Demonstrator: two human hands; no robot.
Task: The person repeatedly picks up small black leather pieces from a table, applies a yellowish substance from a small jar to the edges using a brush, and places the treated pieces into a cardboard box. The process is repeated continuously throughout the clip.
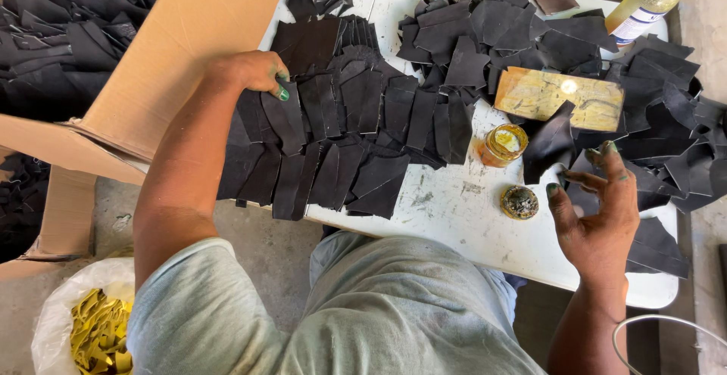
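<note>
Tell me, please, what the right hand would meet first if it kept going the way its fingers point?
The right hand, open with fingers aimed up and left, would probably first meet the curled black leather piece just beyond its fingertips, then the small glue jar. Depth is hard to judge from above.

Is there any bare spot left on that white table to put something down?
Yes: the white table shows bare between the laid-out black pieces, the glue jar and the lid. Farther back and right, loose scraps crowd it.
</note>
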